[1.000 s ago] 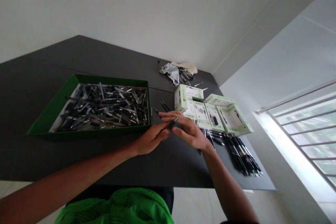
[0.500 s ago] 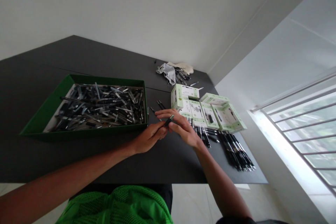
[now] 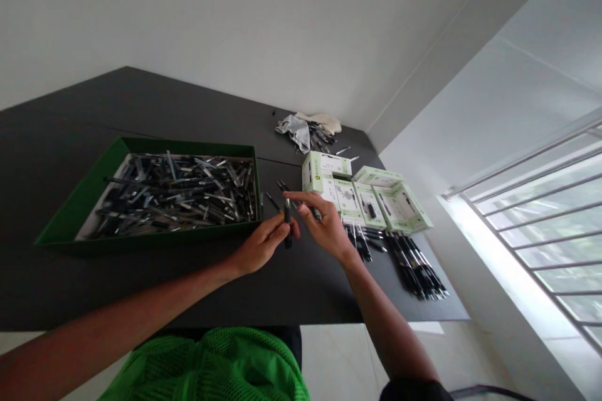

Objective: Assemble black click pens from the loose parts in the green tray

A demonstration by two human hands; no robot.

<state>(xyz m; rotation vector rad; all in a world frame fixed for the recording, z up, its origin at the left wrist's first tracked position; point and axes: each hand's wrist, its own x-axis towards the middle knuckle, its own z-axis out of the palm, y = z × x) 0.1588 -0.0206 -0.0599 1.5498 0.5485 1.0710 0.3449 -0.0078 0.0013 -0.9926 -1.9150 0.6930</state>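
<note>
My left hand is closed around a black pen, which stands nearly upright with its shiny tip at the top. Over that tip, my right hand reaches in with its index finger stretched out, its fingertip at or touching the end of the pen. The right thumb is apart from the index finger. Just beyond the hands, a few dark pens lie on the table, partly hidden by my fingers. To the left is a green box filled with a jumble of pens.
Light green and white cartons stand right of my hands. In front of them lie loose pens and a row of black pens. A grey cloth and more pens are by the wall. A barred window is at the right.
The pen in my left hand has turned from slanting to nearly upright. My right hand has drawn back slightly, its index finger now at the pen's tip. The view has shifted a little.
</note>
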